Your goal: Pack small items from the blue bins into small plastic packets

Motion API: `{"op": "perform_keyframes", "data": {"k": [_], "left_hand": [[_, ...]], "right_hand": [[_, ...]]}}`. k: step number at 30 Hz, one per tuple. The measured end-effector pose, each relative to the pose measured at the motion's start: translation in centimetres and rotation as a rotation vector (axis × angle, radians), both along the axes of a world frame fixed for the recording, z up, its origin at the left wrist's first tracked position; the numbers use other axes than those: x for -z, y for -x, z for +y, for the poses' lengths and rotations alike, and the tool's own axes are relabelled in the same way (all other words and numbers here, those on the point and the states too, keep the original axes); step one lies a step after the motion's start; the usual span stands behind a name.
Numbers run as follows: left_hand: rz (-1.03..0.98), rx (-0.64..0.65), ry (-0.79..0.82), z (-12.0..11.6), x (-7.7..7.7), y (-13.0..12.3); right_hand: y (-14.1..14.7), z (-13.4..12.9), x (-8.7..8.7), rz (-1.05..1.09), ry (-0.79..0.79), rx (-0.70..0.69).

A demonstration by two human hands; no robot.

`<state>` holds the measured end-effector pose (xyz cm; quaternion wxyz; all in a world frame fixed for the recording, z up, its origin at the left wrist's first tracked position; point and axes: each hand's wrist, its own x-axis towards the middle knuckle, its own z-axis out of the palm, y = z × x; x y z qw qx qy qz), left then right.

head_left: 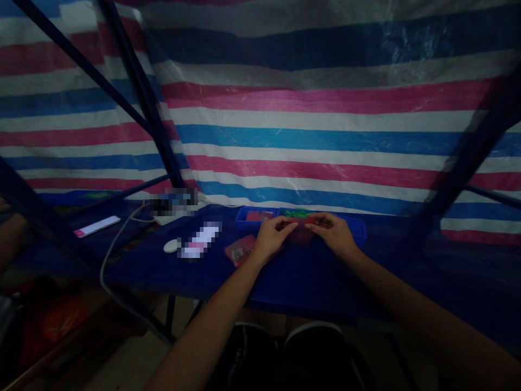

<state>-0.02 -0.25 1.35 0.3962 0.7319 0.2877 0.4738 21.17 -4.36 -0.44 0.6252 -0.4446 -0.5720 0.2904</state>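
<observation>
A translucent red bag is hanging between the two hands, just above the counter and in front of the blue trays. The left grip is pinching narrowly at the bag's upper left side, and the right grip is closing, also narrowly, at its upper right side. The bag's body is lying between and slightly below the fingertips; its contents are too dark to tell.

Behind the hands, a left blue tray is holding red packets, green items are showing beside it, and a right blue tray is reaching out past the right wrist. The hands and the bag are partly covering these trays. Closer in, a red packet with small contents is resting on the counter just beside the left forearm, which is standing over its near side.

Farther left, a blurred bright object is lying next to a white round object. A pale cable is looping down past the counter's left side, near a dark blue post. Behind everything, a striped sheet is hanging.
</observation>
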Motion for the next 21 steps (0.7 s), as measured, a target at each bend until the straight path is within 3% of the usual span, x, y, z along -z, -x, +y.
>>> {"op": "perform_keyframes", "data": {"k": [10, 21], "left_hand": [[-0.082, 0.036, 0.072, 1.4, 1.2, -0.2], [-0.118, -0.013, 0.071, 2.3, 1.9, -0.1]], "right_hand": [[-0.1, 0.0, -0.1, 0.085, 0.019, -0.009], [0.0, 0.0, -0.4, 0.132, 0.006, -0.012]]}}
